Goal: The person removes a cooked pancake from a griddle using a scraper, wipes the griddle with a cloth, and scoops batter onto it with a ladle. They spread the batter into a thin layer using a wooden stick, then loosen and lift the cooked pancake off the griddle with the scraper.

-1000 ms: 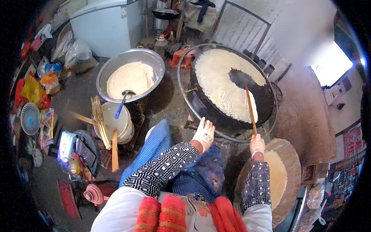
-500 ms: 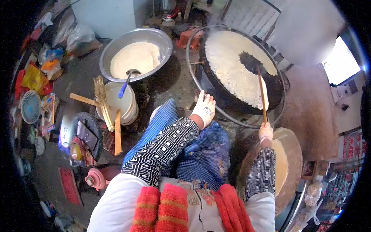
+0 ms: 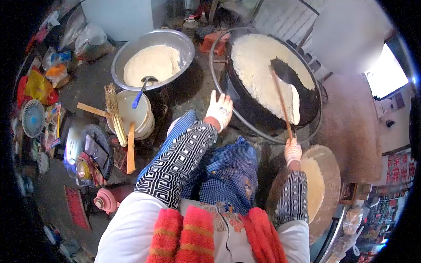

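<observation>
My right hand (image 3: 292, 151) is closed around the lower end of a long, thin wooden stick (image 3: 281, 101). The stick's far end touches the pale batter (image 3: 254, 65) on a large round black griddle (image 3: 312, 109). A bare dark patch curves through the batter to the right of that tip. A thicker pale strip lies along the stick's right side. My left hand (image 3: 220, 110), gloved in white, has its fingers stretched out and holds nothing. It is beside the metal ring (image 3: 245, 126) that circles the griddle; whether they touch I cannot tell.
Left of the griddle stands a metal basin (image 3: 186, 65) of batter with a blue-handled ladle (image 3: 139, 94). A white bucket (image 3: 147, 127) holds a straw brush (image 3: 115, 111) and wooden pieces. A round board (image 3: 331, 193) with a pale flatbread (image 3: 313, 184) is at my right.
The stick's far end has swung left and slightly up over the batter, and more dark griddle shows beside it. My left hand has shifted left and up. The right hand moved slightly left, still gripping.
</observation>
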The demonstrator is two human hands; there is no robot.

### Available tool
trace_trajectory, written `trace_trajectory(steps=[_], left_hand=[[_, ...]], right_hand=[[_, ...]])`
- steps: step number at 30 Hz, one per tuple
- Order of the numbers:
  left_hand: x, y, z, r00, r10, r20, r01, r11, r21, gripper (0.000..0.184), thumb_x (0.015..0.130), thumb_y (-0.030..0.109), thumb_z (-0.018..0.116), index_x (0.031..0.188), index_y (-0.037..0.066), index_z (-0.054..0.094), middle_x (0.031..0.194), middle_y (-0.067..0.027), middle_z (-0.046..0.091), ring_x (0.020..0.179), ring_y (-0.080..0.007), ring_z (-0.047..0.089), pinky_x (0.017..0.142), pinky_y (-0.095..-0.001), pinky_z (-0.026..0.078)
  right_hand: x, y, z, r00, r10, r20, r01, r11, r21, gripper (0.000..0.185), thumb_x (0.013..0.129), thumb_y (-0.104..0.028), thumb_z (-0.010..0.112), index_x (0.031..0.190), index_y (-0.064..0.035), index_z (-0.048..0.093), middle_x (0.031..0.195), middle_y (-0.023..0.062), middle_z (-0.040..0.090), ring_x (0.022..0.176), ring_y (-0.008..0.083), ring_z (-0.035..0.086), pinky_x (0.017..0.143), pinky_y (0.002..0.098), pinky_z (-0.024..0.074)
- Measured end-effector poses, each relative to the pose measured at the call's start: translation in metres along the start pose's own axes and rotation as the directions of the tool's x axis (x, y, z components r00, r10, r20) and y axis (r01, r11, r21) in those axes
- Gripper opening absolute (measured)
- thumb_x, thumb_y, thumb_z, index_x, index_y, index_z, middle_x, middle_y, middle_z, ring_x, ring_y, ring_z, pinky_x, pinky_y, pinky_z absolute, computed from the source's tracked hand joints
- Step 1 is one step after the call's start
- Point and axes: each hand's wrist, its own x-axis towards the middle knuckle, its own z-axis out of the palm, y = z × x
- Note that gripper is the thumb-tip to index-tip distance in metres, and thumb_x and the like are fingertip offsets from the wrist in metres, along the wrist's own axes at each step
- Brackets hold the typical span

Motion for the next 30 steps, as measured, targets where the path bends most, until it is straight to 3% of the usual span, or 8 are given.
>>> trace_trajectory(steps=[5,8,11,15,18,21,25,30], left_hand=[[-0.002,-0.007,-0.046,0.991,-0.023,0.135,0.012,0.997,0.082,0.043,0.096,0.015,0.039,0.137,0.007,0.048,0.148,-0.0101,0.043,0.140,-0.0285,0.034,0.114,-0.0658,0.010],[-0.002,0.034,-0.043,0.991,0.126,0.053,-0.124,0.992,-0.030,0.043,0.095,0.017,0.044,0.136,0.006,0.050,0.145,-0.0114,0.046,0.139,-0.0301,0.036,0.114,-0.0647,0.011],[-0.019,0.076,-0.037,0.947,0.269,0.176,-0.254,0.961,-0.107,0.046,0.097,0.016,0.040,0.140,0.002,0.045,0.148,-0.0148,0.042,0.141,-0.0308,0.033,0.116,-0.0624,0.009],[-0.020,0.072,-0.024,0.973,0.208,0.100,-0.210,0.978,0.005,0.049,0.098,0.015,0.038,0.144,-0.001,0.039,0.150,-0.0169,0.039,0.142,-0.0314,0.032,0.116,-0.0628,0.008],[-0.017,0.061,-0.012,0.981,0.194,0.011,-0.194,0.980,0.046,0.046,0.096,0.013,0.036,0.139,0.000,0.045,0.146,-0.0153,0.044,0.139,-0.0299,0.036,0.117,-0.0609,0.010],[-0.015,0.055,-0.008,0.983,0.184,-0.028,-0.183,0.982,0.046,0.044,0.096,0.014,0.035,0.136,0.000,0.048,0.143,-0.0148,0.048,0.137,-0.0288,0.040,0.116,-0.0617,0.011],[-0.011,0.041,-0.009,0.984,0.176,0.003,-0.176,0.984,0.037,0.045,0.096,0.014,0.035,0.137,0.001,0.047,0.145,-0.0157,0.046,0.138,-0.0298,0.038,0.115,-0.0630,0.010],[-0.011,0.034,-0.011,0.993,0.115,0.023,-0.115,0.993,0.036,0.045,0.097,0.015,0.034,0.139,0.004,0.046,0.146,-0.0128,0.044,0.139,-0.0275,0.037,0.115,-0.0625,0.010]], right_hand=[[0.013,-0.013,-0.038,0.980,0.191,0.054,-0.199,0.942,0.271,0.035,0.096,-0.041,0.046,0.094,-0.0084,0.058,0.085,0.0273,0.066,0.079,0.0472,0.064,0.068,0.0541,0.0507],[0.007,-0.009,-0.013,1.000,-0.016,-0.014,0.016,1.000,0.019,0.034,0.095,-0.043,0.046,0.096,-0.0107,0.054,0.081,0.0273,0.065,0.077,0.0469,0.063,0.070,0.0538,0.0504],[0.016,0.012,0.004,0.993,0.117,-0.031,-0.116,0.993,0.031,0.033,0.097,-0.040,0.045,0.101,-0.0091,0.055,0.085,0.0273,0.066,0.081,0.0460,0.064,0.072,0.0553,0.0499],[0.008,-0.012,-0.022,0.995,-0.033,-0.099,0.041,0.996,0.082,0.032,0.097,-0.038,0.046,0.100,-0.0065,0.055,0.079,0.0263,0.065,0.078,0.0460,0.064,0.071,0.0553,0.0499],[-0.022,-0.032,-0.020,0.994,-0.102,0.040,0.100,0.994,0.043,0.029,0.097,-0.035,0.049,0.097,-0.0066,0.055,0.074,0.0254,0.064,0.075,0.0467,0.063,0.068,0.0551,0.0496],[0.002,-0.003,-0.016,0.988,0.153,0.018,-0.154,0.985,0.081,0.032,0.097,-0.037,0.046,0.098,-0.0069,0.054,0.080,0.0258,0.066,0.077,0.0467,0.063,0.069,0.0561,0.0489],[0.002,-0.036,-0.068,0.985,0.147,0.087,-0.157,0.981,0.115,0.032,0.099,-0.036,0.042,0.096,-0.0077,0.056,0.090,0.0252,0.068,0.090,0.0449,0.064,0.076,0.0519,0.0497],[0.014,-0.005,-0.023,0.994,0.108,-0.008,-0.108,0.994,0.023,0.027,0.098,-0.033,0.045,0.098,-0.0077,0.054,0.087,0.0272,0.067,0.080,0.0456,0.065,0.070,0.0556,0.0494]])
